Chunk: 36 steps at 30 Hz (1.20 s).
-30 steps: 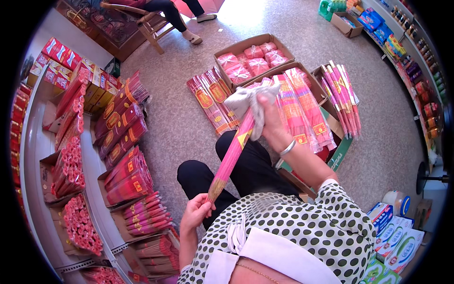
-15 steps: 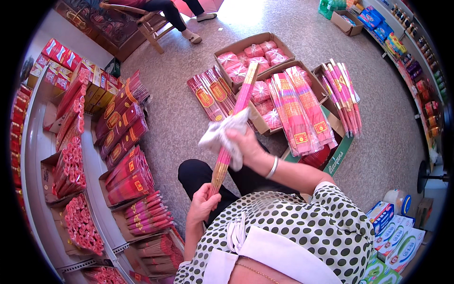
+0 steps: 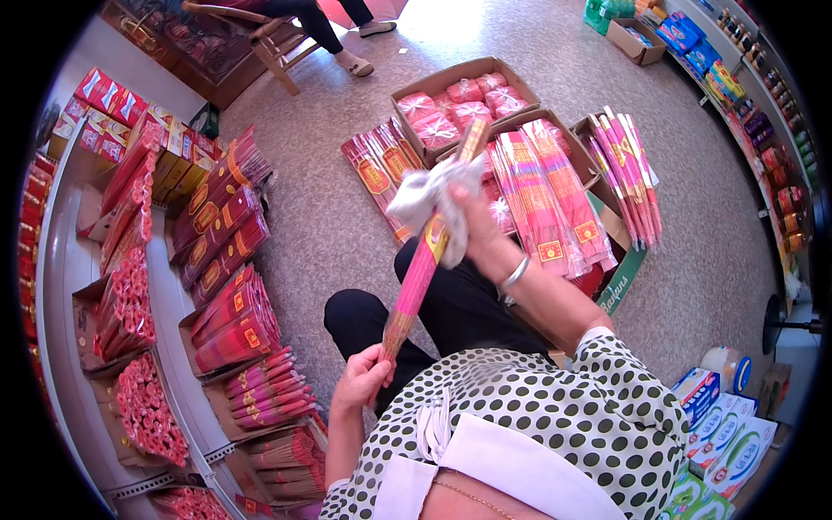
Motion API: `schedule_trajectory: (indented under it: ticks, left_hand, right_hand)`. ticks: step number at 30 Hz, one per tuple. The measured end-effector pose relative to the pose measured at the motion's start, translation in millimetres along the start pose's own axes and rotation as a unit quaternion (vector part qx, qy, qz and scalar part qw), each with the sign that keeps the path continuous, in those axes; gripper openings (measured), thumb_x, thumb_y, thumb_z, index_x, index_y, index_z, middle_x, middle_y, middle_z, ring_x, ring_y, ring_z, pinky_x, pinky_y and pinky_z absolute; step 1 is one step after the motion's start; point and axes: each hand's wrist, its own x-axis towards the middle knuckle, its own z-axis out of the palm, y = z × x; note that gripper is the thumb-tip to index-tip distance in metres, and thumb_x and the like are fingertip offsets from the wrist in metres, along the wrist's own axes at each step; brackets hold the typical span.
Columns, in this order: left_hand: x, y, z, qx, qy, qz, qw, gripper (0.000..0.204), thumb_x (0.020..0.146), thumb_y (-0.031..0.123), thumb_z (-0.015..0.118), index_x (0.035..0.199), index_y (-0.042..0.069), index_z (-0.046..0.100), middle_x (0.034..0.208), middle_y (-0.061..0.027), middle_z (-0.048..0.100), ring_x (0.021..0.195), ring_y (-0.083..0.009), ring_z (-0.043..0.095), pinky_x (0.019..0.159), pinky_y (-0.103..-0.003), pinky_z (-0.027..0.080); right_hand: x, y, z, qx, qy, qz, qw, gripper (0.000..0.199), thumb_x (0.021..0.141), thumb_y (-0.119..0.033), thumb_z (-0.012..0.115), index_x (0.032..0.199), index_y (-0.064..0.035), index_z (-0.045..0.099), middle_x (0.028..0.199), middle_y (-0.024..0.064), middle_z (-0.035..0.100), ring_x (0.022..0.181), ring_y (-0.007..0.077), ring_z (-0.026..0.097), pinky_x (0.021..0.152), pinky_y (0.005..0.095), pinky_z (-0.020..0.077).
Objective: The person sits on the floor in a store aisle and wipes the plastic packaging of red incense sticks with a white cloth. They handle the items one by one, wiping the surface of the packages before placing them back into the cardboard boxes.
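Note:
My left hand (image 3: 362, 378) is closed round the near end of a long pink-and-gold packet of incense sticks (image 3: 417, 284), held slanting up and away over my knees. My right hand (image 3: 476, 227), with a bangle at the wrist, presses a crumpled white cloth (image 3: 425, 192) round the upper part of that packet. The cloth covers part of the wrapper and some of my fingers. The packet's far tip sticks out beyond the cloth, in front of the boxes on the floor.
Open cartons of pink bundles (image 3: 465, 90) stand ahead, with flat incense packs (image 3: 555, 195) laid over one and more packets (image 3: 626, 178) at their right. Maroon packs (image 3: 381, 169) lie on their left. Loaded shelves (image 3: 165, 286) flank my left. Someone's legs (image 3: 316, 30) show beside a wooden chair (image 3: 276, 54).
My right hand and the cloth have slid up the incense packet, away from me and to the right, baring more of the wrapper below. My left hand has barely moved.

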Motion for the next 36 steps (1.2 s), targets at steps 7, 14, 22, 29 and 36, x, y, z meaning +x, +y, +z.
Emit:
schedule_trajectory:
  ticks: [7, 14, 22, 29, 36]
  left_hand:
    - [23, 21, 16, -0.016, 0.084, 0.057, 0.995, 0.036, 0.084, 0.021, 0.06, 0.109, 0.001, 0.044, 0.082, -0.007, 0.058, 0.058, -0.0102, 0.054, 0.05, -0.02, 0.045]
    - [26, 15, 30, 0.125, 0.165, 0.05, 0.977, 0.023, 0.089, 0.016, 0.051, 0.104, -0.001, 0.05, 0.082, -0.0044, 0.059, 0.059, -0.0081, 0.053, 0.051, -0.02, 0.044]
    - [31, 5, 45, 0.189, 0.288, 0.091, 0.934, 0.018, 0.088, 0.015, 0.052, 0.092, -0.002, 0.055, 0.071, -0.0051, 0.058, 0.055, -0.0101, 0.052, 0.049, -0.024, 0.042]
    - [24, 14, 48, 0.239, 0.275, 0.1, 0.926, 0.018, 0.088, 0.015, 0.051, 0.089, -0.002, 0.056, 0.065, -0.0032, 0.057, 0.051, -0.0083, 0.05, 0.048, -0.023, 0.041]
    - [-13, 3, 24, 0.157, 0.203, 0.027, 0.966, 0.02, 0.091, 0.018, 0.048, 0.093, 0.001, 0.057, 0.068, -0.0006, 0.057, 0.052, -0.0045, 0.049, 0.048, -0.019, 0.04]
  right_hand:
    - [-83, 80, 28, -0.038, -0.06, 0.157, 0.985, 0.044, 0.076, -0.021, 0.067, 0.112, -0.0037, 0.048, 0.101, 0.0066, 0.058, 0.093, 0.016, 0.057, 0.081, 0.0315, 0.0479]
    - [-92, 94, 25, -0.06, -0.017, 0.153, 0.986, 0.044, 0.076, -0.011, 0.068, 0.112, -0.0043, 0.043, 0.099, 0.0073, 0.056, 0.091, 0.0167, 0.057, 0.081, 0.0315, 0.0481]
    - [-92, 91, 32, -0.08, -0.008, 0.106, 0.991, 0.04, 0.077, -0.013, 0.066, 0.109, -0.003, 0.045, 0.097, 0.0071, 0.057, 0.089, 0.0159, 0.057, 0.079, 0.0306, 0.0485]
    - [-65, 83, 19, -0.121, 0.048, 0.042, 0.991, 0.033, 0.079, -0.016, 0.064, 0.105, -0.0016, 0.048, 0.093, 0.0059, 0.058, 0.084, 0.0143, 0.058, 0.075, 0.0291, 0.0491]
    - [6, 1, 9, -0.114, 0.079, -0.063, 0.988, 0.029, 0.08, -0.018, 0.059, 0.102, 0.0, 0.053, 0.095, 0.0094, 0.059, 0.085, 0.0198, 0.059, 0.078, 0.0327, 0.0495]
